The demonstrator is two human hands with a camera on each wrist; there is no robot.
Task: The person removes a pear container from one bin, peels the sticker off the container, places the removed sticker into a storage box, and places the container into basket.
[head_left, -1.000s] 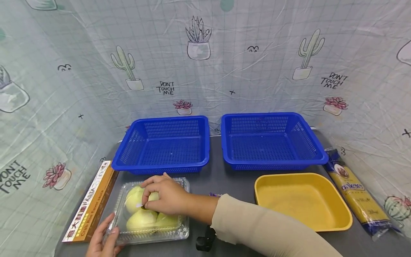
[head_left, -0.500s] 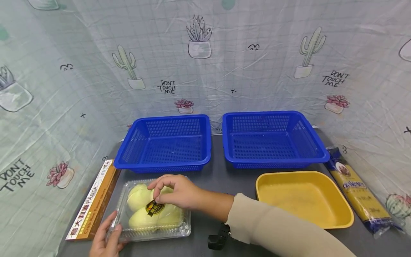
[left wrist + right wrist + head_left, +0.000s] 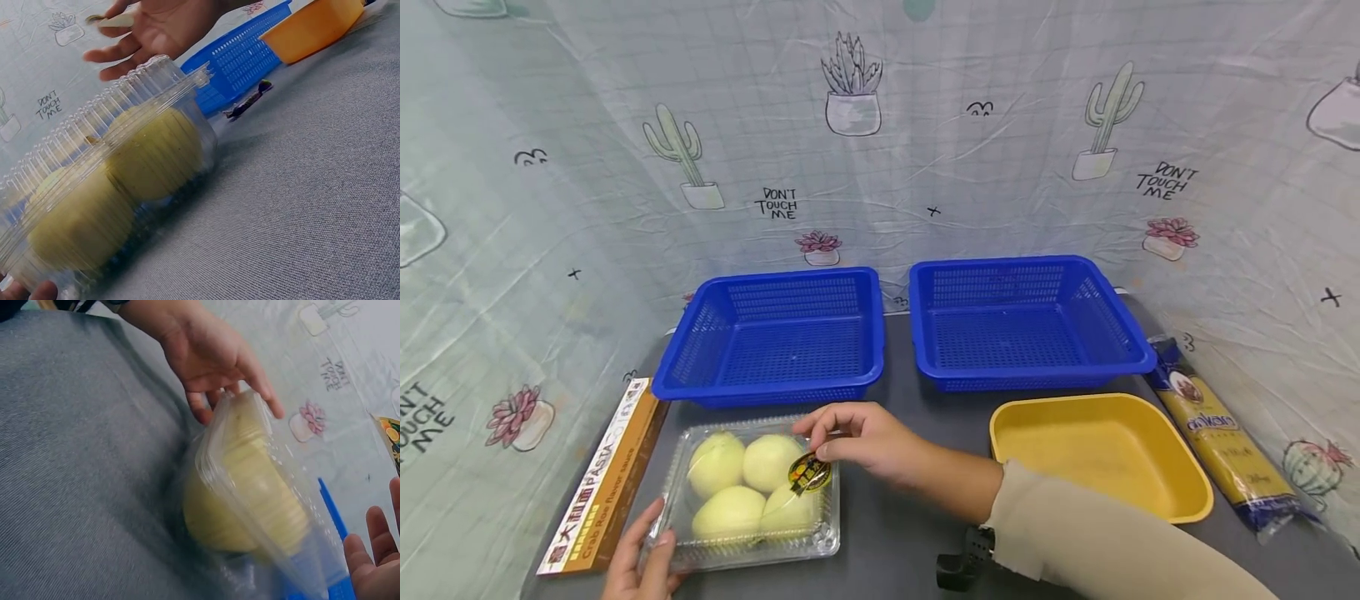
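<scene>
A clear plastic clamshell box (image 3: 673, 475) holds several pale yellow-green round fruits (image 3: 727, 515) under its lid. My left hand (image 3: 640, 557) grips the box's left end, thumb on the near side; the right wrist view shows this hand (image 3: 209, 353) with its fingers at the box's end. Between thumb and fingertips, my right hand (image 3: 865, 442) pinches a black-and-gold sticker (image 3: 809, 473) over the right part of the lid. In the left wrist view the sticker (image 3: 115, 20) appears almost edge-on, above the box. Whether any of it still touches the lid cannot be told.
Two blue mesh baskets (image 3: 775, 393) stand along the back. A yellow tray (image 3: 1000, 442) lies at the right, beside a bag of Ankara pasta (image 3: 1225, 442). An orange-and-white pasta box (image 3: 602, 483) flanks the left edge. A small purple wrapped item (image 3: 249, 103) lies on the grey cloth.
My right hand has moved right across the lid, drawing the sticker along from the middle toward the right side. My left hand keeps its grip on the box.
</scene>
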